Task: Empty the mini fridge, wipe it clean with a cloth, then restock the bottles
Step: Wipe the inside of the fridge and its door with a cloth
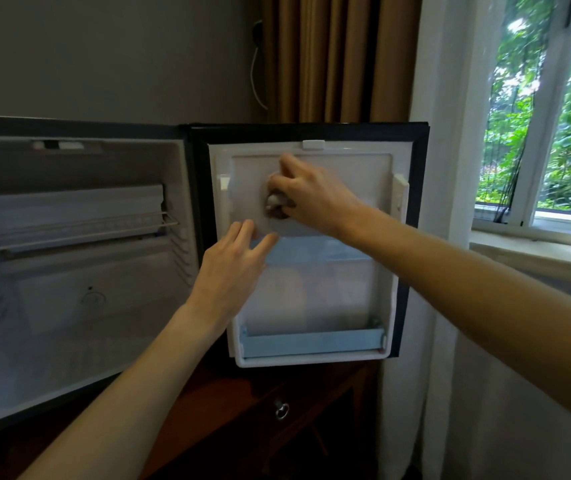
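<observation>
Nearest the camera, both forearms are reaching forward over a dark wooden cabinet (pixel 239 410) toward the open mini fridge (pixel 72 258), whose cavity is standing bare of bottles, with only a wire shelf (pixel 76 233) showing inside. The left hand (pixel 232 271) is hovering with its fingers straight and loosely spread, holding nothing, fingertips near or perhaps touching the fridge door's inner liner (pixel 312 292) just above the pale blue upper rack (pixel 312 252). Farther on, the right hand (pixel 312 195) is curling round a bunched cloth (pixel 275 202), greyish and partly hidden by the fingers, and pressing it against the upper panel of the liner. Judging from this, the emptying is done and the wiping is under way on the door. To do it well, the free hand should be bracing the door at its edge so it is not swinging away under pressure, while the cloth is travelling in overlapping strokes from the top downward, pushing into the moulded corners and the lower blue rack (pixel 312 341), where grime probably collects. No bottles are in view anywhere, so restocking is still waiting. Beyond the door, a brown curtain (pixel 339 57) and a window (pixel 547 109) with greenery are showing.
</observation>
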Demonstrator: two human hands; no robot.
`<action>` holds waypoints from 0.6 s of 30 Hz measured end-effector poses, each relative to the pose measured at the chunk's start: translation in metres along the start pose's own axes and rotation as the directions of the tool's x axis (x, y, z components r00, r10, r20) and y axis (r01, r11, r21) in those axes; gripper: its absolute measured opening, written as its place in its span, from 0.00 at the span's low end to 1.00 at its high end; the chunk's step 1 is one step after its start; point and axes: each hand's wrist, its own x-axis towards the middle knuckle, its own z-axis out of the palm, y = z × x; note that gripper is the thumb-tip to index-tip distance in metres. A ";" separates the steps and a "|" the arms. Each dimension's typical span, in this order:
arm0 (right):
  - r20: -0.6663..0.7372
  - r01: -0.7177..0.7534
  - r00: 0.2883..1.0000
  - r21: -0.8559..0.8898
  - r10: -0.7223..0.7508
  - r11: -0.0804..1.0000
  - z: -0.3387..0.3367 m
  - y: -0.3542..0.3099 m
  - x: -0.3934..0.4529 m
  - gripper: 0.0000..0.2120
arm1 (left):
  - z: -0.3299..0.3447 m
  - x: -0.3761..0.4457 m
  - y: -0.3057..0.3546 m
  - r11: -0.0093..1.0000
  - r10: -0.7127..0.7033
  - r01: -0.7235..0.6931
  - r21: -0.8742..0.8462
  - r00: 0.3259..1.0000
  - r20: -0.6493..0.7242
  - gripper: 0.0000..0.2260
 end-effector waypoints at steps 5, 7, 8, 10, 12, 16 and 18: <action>0.080 -0.186 0.977 -0.125 0.197 0.974 -0.028 0.061 -0.068 0.17 | -0.001 0.001 0.002 0.999 -0.012 0.012 -0.039 1.000 0.004 0.26; 0.091 -0.222 0.967 -0.141 0.236 0.965 -0.035 0.069 -0.080 0.19 | -0.002 0.001 0.002 0.999 -0.013 0.013 -0.042 1.000 0.001 0.26; 0.095 -0.226 0.966 -0.143 0.241 0.964 -0.036 0.068 -0.081 0.19 | -0.002 0.000 0.003 0.999 -0.011 0.010 -0.045 1.000 -0.003 0.26; 0.096 -0.229 0.965 -0.139 0.243 0.963 -0.035 0.062 -0.074 0.17 | -0.002 0.000 0.003 0.999 -0.004 0.003 -0.053 1.000 -0.015 0.26; 0.090 -0.204 0.972 -0.124 0.216 0.971 -0.033 0.050 -0.060 0.16 | -0.002 -0.001 0.002 0.998 -0.004 0.003 -0.058 1.000 -0.018 0.26; 0.030 -0.132 0.991 -0.065 0.134 0.989 -0.022 0.013 -0.014 0.13 | 0.000 -0.001 0.000 0.999 0.007 -0.008 -0.043 1.000 -0.016 0.26; -0.003 -0.101 0.995 -0.034 0.101 0.994 -0.013 -0.008 0.012 0.11 | 0.001 0.000 0.000 0.999 0.006 -0.007 -0.040 1.000 -0.024 0.27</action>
